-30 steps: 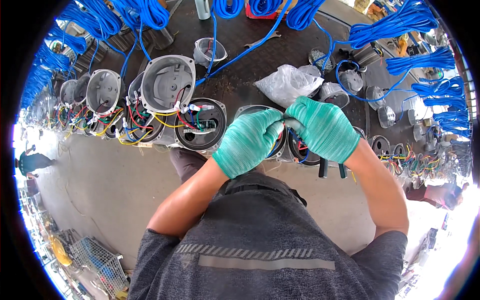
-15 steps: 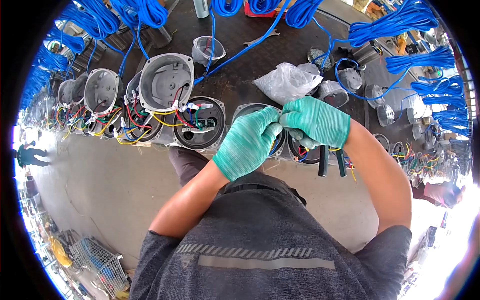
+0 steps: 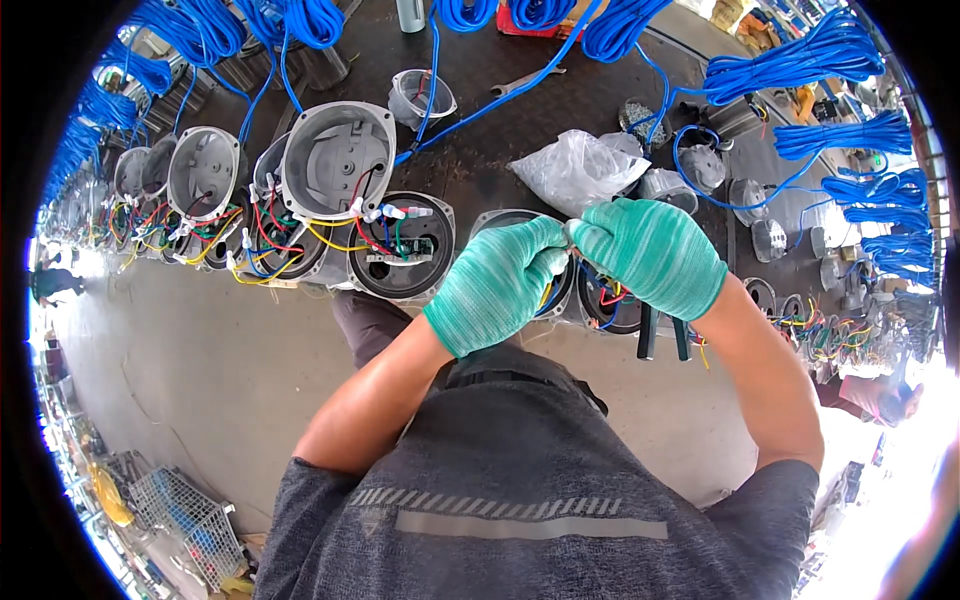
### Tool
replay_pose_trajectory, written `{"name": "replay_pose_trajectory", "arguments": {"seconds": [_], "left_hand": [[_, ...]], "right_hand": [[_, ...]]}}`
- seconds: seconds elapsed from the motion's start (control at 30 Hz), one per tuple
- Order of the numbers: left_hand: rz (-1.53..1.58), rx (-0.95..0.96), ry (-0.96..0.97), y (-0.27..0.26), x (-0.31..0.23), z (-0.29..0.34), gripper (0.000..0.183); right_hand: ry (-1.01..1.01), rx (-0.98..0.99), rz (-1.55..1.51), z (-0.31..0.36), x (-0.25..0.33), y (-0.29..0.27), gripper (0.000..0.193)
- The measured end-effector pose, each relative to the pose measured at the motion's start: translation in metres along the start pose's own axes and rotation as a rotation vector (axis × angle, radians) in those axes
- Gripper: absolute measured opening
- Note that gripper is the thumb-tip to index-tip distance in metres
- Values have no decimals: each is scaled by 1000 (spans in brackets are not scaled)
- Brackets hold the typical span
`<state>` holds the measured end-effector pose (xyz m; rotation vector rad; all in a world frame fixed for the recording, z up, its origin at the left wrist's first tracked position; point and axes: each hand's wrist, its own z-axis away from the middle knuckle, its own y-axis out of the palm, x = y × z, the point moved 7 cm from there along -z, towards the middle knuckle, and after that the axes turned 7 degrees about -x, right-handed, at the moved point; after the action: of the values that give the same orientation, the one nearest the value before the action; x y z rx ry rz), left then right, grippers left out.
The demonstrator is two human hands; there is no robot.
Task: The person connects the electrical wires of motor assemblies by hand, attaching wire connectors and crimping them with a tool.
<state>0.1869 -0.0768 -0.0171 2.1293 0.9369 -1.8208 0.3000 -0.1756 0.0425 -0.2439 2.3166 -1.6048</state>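
Observation:
Both my hands wear green knit gloves and meet over a round grey metal housing [image 3: 500, 222] at the bench's front edge. My left hand [image 3: 497, 285] is closed, its fingertips pinched on something small at the housing's rim. My right hand [image 3: 650, 255] is also closed, fingertips touching the left ones; what they pinch is hidden by the gloves. Coloured wires [image 3: 608, 297] show inside the housing under my right hand. A black-handled pair of pliers [image 3: 661, 335] hangs at the bench edge below my right wrist.
To the left stand several open round housings with red, yellow, green and blue wires [image 3: 400, 245], some with grey lids [image 3: 335, 160] tipped up. A clear plastic bag [image 3: 580, 165] lies behind my hands. Coils of blue cable [image 3: 840, 55] line the back and sides. A wire crate [image 3: 185, 515] sits on the floor.
My right hand has lifted and shifted slightly up and left, and both hands' fingertips now pinch together higher over the housing. The pliers show more below my right wrist.

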Motion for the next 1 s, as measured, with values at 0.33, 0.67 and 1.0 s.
{"name": "replay_pose_trajectory", "arguments": {"seconds": [0.33,0.67,1.0], "left_hand": [[-46,23,10,0,-2,-2,16],[-116,-58,124,-1,1,1,13],[-23,74,6,0,3,-5,16]], "right_hand": [[16,-34,-15,-10,12,-5,12],[1058,381,-1109,27,-26,37,31],[-73,84,-41,-12,3,-9,24]]}}
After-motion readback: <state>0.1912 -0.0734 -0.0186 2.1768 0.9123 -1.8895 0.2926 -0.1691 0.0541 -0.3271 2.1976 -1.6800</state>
